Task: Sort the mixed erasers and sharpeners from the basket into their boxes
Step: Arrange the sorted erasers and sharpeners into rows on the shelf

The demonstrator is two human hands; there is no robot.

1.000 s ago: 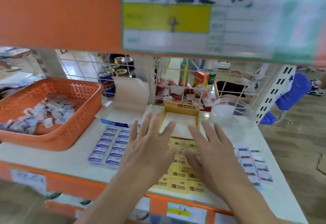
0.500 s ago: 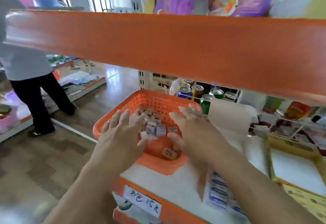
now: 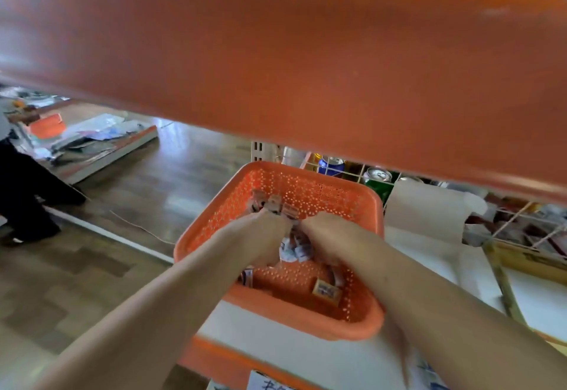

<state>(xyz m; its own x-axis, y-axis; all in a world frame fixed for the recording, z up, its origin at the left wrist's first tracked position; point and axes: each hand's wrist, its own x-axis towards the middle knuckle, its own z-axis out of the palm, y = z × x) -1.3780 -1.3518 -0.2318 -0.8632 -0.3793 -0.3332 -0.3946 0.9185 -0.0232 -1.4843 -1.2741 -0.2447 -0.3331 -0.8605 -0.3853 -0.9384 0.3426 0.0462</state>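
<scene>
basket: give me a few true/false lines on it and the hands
1. The left hand and right hand are both in the basket. True.
2. The basket is blue. False: it is orange.
3. Cans stand behind the basket. True.
4. The basket is empty. False: small packets lie in it.
5. The basket sits on the floor. False: it sits on a white shelf.
</scene>
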